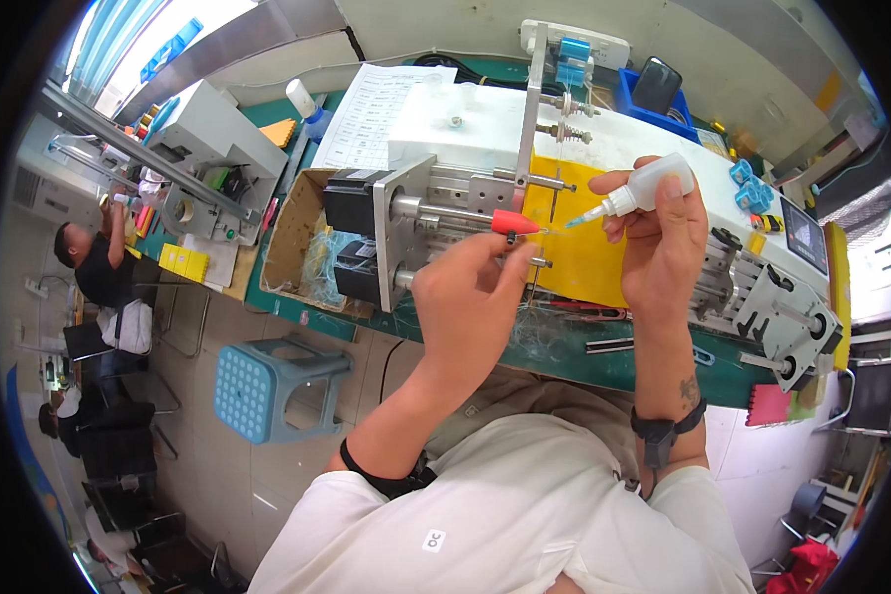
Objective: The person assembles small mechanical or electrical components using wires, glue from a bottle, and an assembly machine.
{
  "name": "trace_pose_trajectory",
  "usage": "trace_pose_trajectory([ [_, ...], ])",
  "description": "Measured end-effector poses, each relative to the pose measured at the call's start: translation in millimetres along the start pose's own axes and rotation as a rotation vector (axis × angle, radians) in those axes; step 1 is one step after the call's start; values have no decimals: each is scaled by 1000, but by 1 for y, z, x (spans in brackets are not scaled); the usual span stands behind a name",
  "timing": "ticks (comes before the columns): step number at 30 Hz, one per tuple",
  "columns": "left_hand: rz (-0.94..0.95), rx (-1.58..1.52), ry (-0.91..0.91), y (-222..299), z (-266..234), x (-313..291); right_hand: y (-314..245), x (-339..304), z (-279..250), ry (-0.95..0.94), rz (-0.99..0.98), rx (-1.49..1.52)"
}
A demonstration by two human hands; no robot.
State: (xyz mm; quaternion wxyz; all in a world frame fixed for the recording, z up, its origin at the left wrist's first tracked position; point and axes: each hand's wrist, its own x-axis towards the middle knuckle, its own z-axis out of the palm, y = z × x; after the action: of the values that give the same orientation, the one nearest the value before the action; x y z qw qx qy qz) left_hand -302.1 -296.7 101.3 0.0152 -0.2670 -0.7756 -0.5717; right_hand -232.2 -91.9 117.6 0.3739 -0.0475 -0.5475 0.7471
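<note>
My right hand (665, 233) is closed round a small translucent squeeze bottle (653, 185). The bottle is tilted, its blue needle tip (586, 216) pointing left and down toward a thin part of the winding machine. Just below a red cone-shaped piece (513, 222) on the machine's shaft (444, 212), my left hand (470, 297) has thumb and forefinger pinched together. A small dark bit shows at those fingertips, too small to name. Bright yellow sheet (589, 262) stands behind both hands. A thin upright rod (554, 203) is between the red piece and the needle tip.
A cardboard box (292, 238) with tangled thin film is left of the black motors (354, 203). Loose strands (535, 337) lie on the green table. A blue tray (653, 104) holds a phone. A blue stool (267, 386) stands on the floor; people work at the far left.
</note>
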Motion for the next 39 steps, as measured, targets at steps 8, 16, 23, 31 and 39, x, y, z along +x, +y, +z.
trace_pose_trajectory([
  [8,56,-122,32,7,-17,7,0,-1,-2,-5,-9,22],
  [16,699,98,-143,3,-7,-3,1,0,-1,-19,-2,12],
  [23,699,130,-161,-5,3,-8,1,1,0,-29,-5,7],
  [31,680,180,-102,-5,-2,-14,-7,0,-11,30,-60,-26],
  [39,553,228,-36,-7,-17,-23,-8,-1,-11,-1,-55,-21],
])
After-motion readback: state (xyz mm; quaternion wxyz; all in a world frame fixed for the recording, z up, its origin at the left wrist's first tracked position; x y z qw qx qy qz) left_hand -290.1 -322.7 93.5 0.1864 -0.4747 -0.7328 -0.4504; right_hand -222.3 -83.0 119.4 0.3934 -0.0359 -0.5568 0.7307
